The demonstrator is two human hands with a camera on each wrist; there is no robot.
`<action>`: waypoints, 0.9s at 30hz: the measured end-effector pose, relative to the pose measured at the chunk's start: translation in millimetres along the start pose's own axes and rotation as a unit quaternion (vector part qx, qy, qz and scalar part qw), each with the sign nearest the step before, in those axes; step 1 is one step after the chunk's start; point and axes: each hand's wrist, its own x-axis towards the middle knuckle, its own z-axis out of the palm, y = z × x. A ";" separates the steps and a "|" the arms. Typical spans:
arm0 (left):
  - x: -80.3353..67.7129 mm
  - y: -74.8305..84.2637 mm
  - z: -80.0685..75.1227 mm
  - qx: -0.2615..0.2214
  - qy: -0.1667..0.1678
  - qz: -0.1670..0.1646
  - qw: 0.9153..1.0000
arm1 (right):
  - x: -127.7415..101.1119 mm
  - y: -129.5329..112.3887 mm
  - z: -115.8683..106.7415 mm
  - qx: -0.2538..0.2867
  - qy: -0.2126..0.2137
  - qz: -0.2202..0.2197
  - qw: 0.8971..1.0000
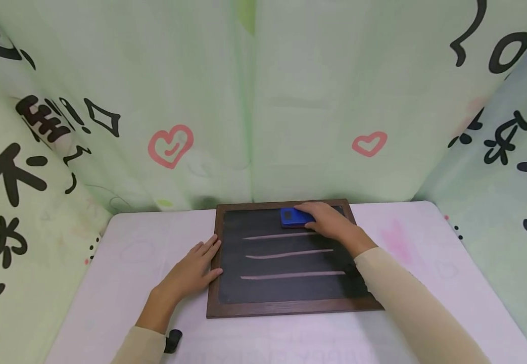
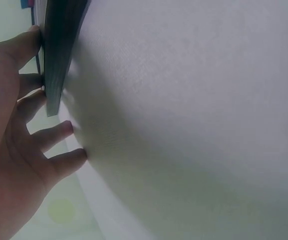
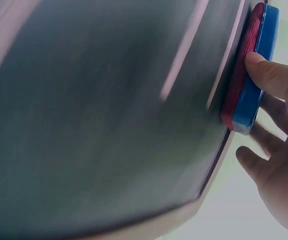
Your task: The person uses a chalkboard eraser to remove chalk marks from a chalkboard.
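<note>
A small chalkboard [image 1: 286, 290] with a brown wooden frame lies on the table, and three roughly parallel pink chalk lines cross it. Near its top edge my right hand [image 1: 329, 221] grips a blue chalkboard eraser [image 1: 294, 217], thumb on the near side. In the right wrist view the eraser [image 3: 256, 75] shows a red felt layer facing the board, above the uppermost chalk line. My left hand [image 1: 195, 269] rests at the board's left frame edge. Its fingers are spread; in the left wrist view the thumb and some fingertips touch the frame [image 2: 61, 55], while two others reach the table.
The white table [image 1: 154, 242] has a pink smudge to the right of the board. Pale green curtains [image 1: 299, 101] with black lettering and pink hearts hang behind and at both sides. A black band is at the left wrist [image 1: 173, 341].
</note>
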 end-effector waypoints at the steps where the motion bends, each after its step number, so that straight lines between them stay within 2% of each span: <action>1: 0.0 -0.2 0.4 0.000 0.001 0.000 1.000 | -3.7 4.5 -1.1 -0.001 0.006 0.000 1.000; 7: 0.5 -1.5 1.3 -0.002 0.002 -0.001 1.000 | -22.7 31.4 -5.5 -0.005 0.040 -0.011 0.999; 12: 0.9 -0.8 0.8 0.000 0.002 0.001 1.000 | -34.8 45.8 -11.7 -0.010 0.042 0.002 0.999; 16: 0.6 1.3 -1.0 0.002 0.002 0.001 1.000 | -39.0 50.2 -15.7 -0.012 0.040 0.013 0.999; 27: 1.2 1.3 0.6 0.005 0.004 0.003 1.000 | -39.9 55.9 -17.7 -0.006 0.037 0.009 0.999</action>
